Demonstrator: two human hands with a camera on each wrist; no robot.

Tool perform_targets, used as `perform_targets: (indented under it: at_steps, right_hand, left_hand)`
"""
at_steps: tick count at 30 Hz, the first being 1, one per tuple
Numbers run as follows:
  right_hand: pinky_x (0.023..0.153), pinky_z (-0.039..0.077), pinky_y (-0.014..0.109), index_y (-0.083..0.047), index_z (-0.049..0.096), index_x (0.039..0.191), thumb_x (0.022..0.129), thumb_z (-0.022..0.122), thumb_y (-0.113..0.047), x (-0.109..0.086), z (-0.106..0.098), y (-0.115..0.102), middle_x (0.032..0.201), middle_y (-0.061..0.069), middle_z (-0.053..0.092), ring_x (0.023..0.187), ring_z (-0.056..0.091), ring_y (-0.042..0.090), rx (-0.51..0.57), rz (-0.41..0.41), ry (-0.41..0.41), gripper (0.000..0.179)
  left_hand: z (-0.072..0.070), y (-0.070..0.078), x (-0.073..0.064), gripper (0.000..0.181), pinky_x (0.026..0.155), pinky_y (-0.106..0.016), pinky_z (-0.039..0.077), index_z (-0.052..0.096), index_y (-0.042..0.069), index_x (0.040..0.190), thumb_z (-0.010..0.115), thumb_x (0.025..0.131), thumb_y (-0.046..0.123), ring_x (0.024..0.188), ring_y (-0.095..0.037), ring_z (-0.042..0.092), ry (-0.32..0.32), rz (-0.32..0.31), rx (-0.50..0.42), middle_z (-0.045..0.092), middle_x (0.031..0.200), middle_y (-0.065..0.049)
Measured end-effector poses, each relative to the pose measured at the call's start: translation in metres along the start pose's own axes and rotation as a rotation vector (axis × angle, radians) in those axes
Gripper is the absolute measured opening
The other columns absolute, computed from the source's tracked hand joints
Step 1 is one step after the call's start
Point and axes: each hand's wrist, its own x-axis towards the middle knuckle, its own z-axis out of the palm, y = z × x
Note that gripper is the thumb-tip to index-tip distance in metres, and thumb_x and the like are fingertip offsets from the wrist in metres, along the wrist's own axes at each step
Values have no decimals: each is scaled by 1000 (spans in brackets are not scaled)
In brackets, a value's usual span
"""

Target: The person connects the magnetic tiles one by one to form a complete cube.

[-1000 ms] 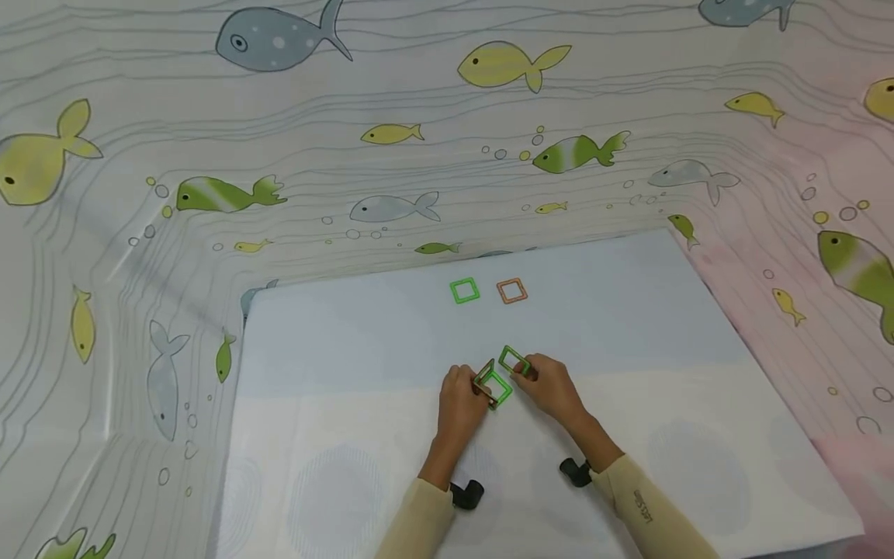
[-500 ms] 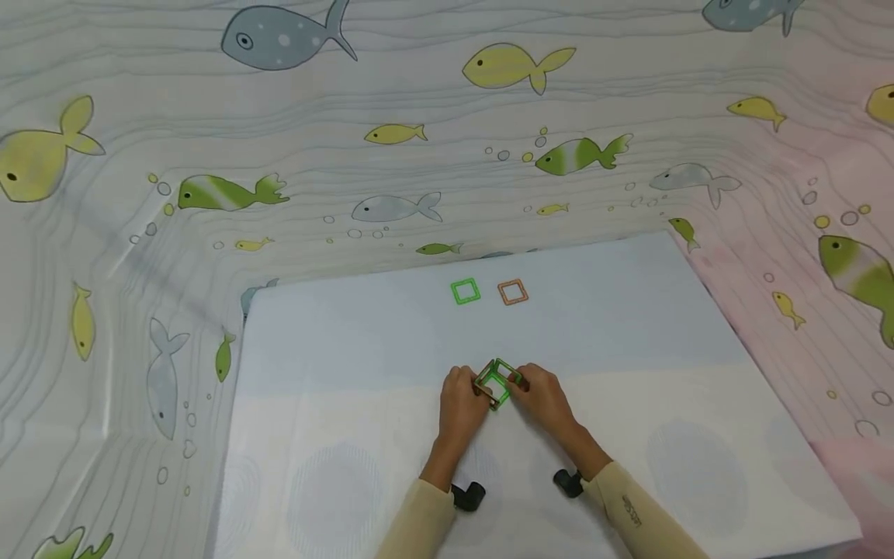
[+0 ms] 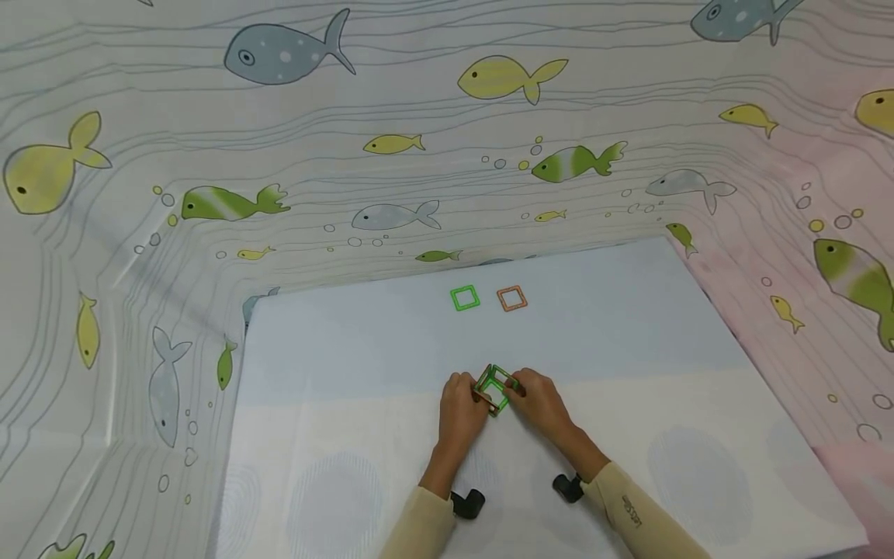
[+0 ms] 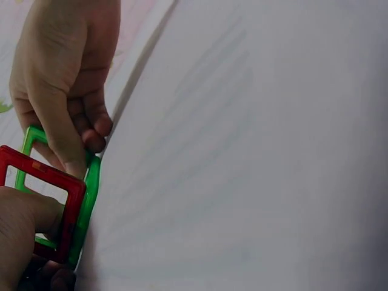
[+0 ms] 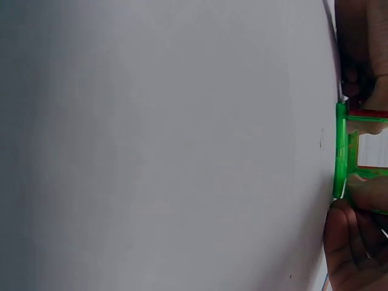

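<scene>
The small cluster of square frames sits right between my two hands, touching both. My left hand (image 3: 463,407) pinches a red frame (image 4: 47,171), which stands on edge, my thumb reaching inside its opening. My right hand (image 3: 545,400) pinches a green frame (image 3: 506,374), also standing on edge, with my thumb on its inner side. Between them, low against the worktop (image 3: 335,349), lies a green base frame (image 5: 341,151), flat, with the held frames along its sides. Another upright frame (image 3: 483,376) closes the far side nearer my left fingers; its colour is too small to make out.

Beyond both hands, well apart from them, two loose frames lie flat: a bright green loose one (image 3: 465,298) straight ahead of my left hand, and an orange one (image 3: 512,298) to its right, ahead of the gap and toward my right hand. Behind my hands, a black camera sits at each wrist, just beside the cuffs of my beige sleeves (image 3: 422,520).
</scene>
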Motion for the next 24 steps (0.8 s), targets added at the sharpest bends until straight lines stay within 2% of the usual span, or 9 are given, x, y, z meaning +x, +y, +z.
perform_targets:
  at_steps: [9,16,24]
  right_hand:
    - [55,37,21,-7,65,81,82,80,-5,4,1,-4,72,-2,53,63,43,7,-25,33,-34,15]
    - [56,39,22,-6,66,83,82,79,-3,5,3,-7,74,0,55,64,45,8,-46,58,-54,13]
    - [55,40,23,-6,65,81,82,78,-1,4,3,-6,74,1,56,64,46,8,-41,29,-33,14]
  left_hand:
    - [0,0,0,19,58,-20,38,59,9,81,77,79,7,68,-10,43,11,8,34,50,77,0]
    - [2,-2,-1,18,60,-21,39,58,9,82,76,80,7,69,-10,43,6,6,29,50,78,0]
    - [2,-2,-2,18,59,-21,39,59,9,82,76,79,6,68,-10,44,19,26,18,50,77,0]
